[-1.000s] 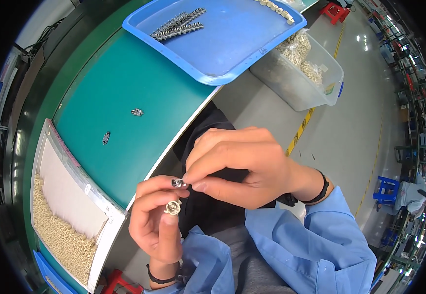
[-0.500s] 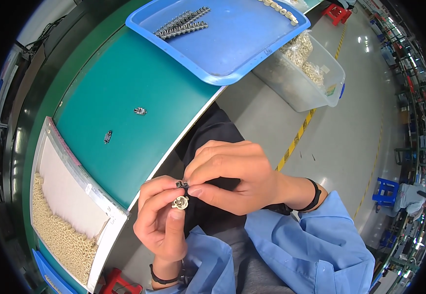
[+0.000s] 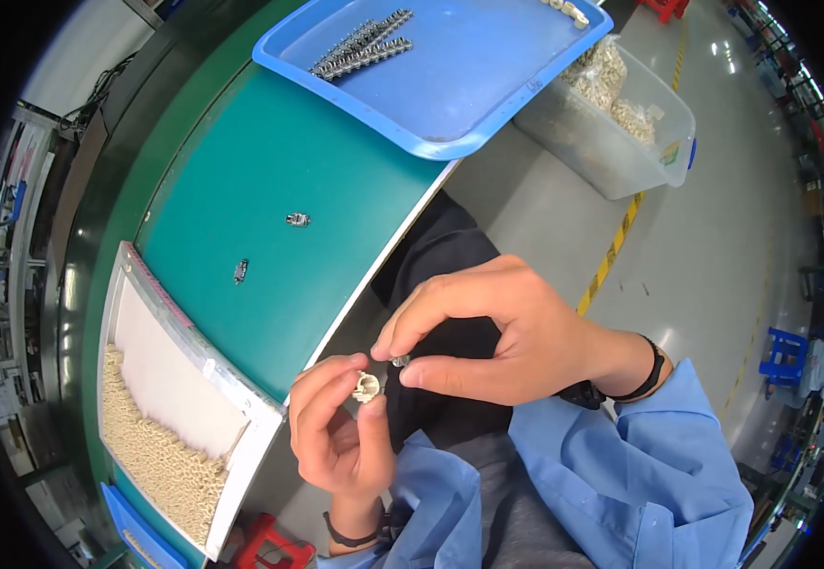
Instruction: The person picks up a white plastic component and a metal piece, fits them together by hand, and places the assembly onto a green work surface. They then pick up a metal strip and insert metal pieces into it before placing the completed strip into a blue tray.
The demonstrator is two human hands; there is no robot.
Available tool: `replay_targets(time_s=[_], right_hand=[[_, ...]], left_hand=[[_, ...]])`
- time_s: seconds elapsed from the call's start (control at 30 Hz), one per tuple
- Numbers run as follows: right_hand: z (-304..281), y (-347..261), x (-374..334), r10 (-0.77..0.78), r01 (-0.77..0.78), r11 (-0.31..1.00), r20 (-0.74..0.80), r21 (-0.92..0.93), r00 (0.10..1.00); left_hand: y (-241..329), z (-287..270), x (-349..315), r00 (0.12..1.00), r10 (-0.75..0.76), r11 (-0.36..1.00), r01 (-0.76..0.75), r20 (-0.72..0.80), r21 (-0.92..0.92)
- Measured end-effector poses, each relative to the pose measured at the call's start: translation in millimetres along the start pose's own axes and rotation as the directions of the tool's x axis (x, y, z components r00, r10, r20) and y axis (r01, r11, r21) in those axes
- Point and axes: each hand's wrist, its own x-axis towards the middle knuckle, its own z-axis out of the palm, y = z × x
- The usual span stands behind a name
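Observation:
Between the fingertips and thumb of my left hand (image 3: 341, 427) is a small cream-coloured round plastic part (image 3: 366, 386), its hollow side showing. Just to its right, my right hand (image 3: 497, 332) pinches a tiny dark metallic component (image 3: 400, 360) between thumb and forefinger. The two pieces are apart by a small gap. Both hands are held over my lap, off the table edge. On the green table (image 3: 241, 161) lie two similar small dark components, one (image 3: 298, 220) nearer the blue tray and the other (image 3: 240, 271) nearer the white tray.
A blue tray (image 3: 431, 150) at the far side holds dark strips (image 3: 365, 47) and several cream parts. A white-framed tray (image 3: 270, 422) at the left holds many cream pieces (image 3: 156, 446). Beyond the table, a clear bin (image 3: 583, 152) contains bagged parts. A red stool (image 3: 274, 545) stands below.
My right hand has drawn away from my left, taking the dark component off the cream part's side. The whole view has shifted, so the table appears further right.

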Motion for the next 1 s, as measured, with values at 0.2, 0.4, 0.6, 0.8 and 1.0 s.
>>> replay_targets(time_s=[0.2,0.4,0.6,0.8,1.0], right_hand=[[11,5,2,-0.091,0.094,0.991,-0.033,0.093,0.995],[25,14,-6,0.018,-0.002,0.938,-0.043,0.348,0.999],[30,14,-8,-0.036,0.087,0.89,-0.121,0.447,0.992],[21,12,-2,-0.267,0.286,0.939,-0.119,0.191,0.956],[23,13,-1,-0.399,0.412,0.909,-0.155,0.067,0.904]], left_hand=[[2,-2,3,0.996,0.084,0.995,-0.083,-0.014,0.06],[1,-3,2,0.995,0.086,0.996,-0.086,-0.043,-0.015],[2,-3,3,0.992,0.12,0.993,-0.12,-0.043,0.0],[3,-1,4,0.989,0.135,0.99,-0.137,-0.067,-0.03],[4,1,5,0.987,0.149,0.988,-0.151,-0.067,-0.035]])
